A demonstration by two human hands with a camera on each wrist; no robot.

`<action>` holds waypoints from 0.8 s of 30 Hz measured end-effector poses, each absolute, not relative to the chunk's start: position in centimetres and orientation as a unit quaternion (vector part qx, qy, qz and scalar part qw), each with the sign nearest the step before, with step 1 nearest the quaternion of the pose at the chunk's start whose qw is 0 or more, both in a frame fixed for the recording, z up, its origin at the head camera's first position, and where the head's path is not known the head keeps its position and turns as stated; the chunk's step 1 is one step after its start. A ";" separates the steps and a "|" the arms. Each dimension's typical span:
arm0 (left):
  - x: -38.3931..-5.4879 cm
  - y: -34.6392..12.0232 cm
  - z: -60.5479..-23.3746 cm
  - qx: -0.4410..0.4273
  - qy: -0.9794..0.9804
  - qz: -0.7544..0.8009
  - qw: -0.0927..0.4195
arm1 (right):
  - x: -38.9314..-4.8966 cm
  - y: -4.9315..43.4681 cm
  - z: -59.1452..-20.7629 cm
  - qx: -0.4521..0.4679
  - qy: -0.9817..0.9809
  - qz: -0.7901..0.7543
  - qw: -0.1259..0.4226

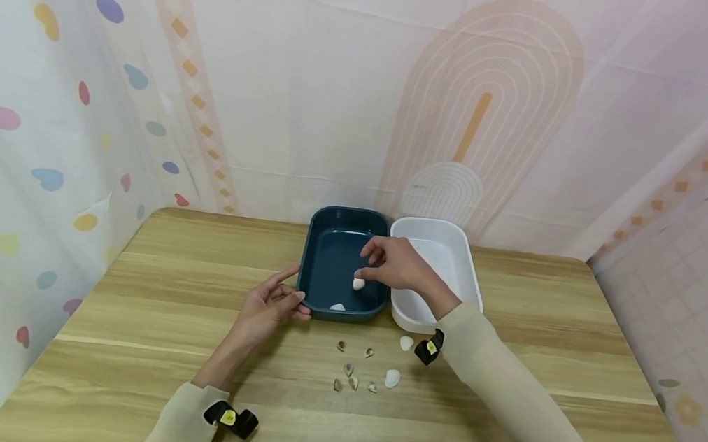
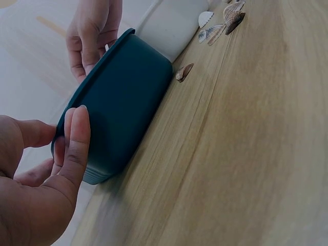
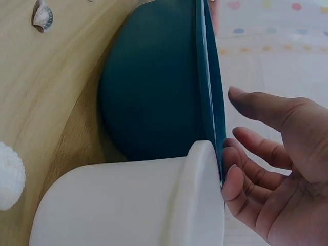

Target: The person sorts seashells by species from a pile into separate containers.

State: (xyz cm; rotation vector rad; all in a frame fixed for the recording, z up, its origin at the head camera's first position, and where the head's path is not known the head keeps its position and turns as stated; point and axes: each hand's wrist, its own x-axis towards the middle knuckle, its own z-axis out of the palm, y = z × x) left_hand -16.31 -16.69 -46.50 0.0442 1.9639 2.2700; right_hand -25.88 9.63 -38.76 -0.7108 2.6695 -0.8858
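My left hand (image 1: pixel 267 309) grips the near left corner of a dark teal tray (image 1: pixel 341 315), thumb and fingers at its rim. Over that tray hovers my right hand (image 1: pixel 397 263); in the right wrist view its thumb and fingers stand apart with nothing visible between them. A whitish shell (image 1: pixel 358 284) shows just below the right thumb; whether it is in the air or lying on the tray floor, I cannot tell. Another white shell (image 1: pixel 337 306) lies inside near the front wall. On the table in front are several small brownish shells (image 1: pixel 349 369) and two white scallop-like shells (image 1: pixel 392 378).
A white tray (image 1: pixel 472 277) stands against the right side of the teal one, partly hidden by my right forearm. Both rest on a wood-grain table (image 1: pixel 200 250), near its back edge. A patterned curtain (image 1: pixel 313 105) hangs behind.
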 end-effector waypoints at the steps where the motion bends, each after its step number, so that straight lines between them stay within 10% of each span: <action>1: -16.3 -16.7 -46.5 0.015 0.653 0.754 0.070 | -25.8 9.7 -38.8 -0.243 0.914 -0.301 0.119; 24: -16.2 -16.7 -46.4 0.021 0.654 0.753 0.070 | -21.1 13.3 -38.3 -0.279 0.890 -0.353 0.069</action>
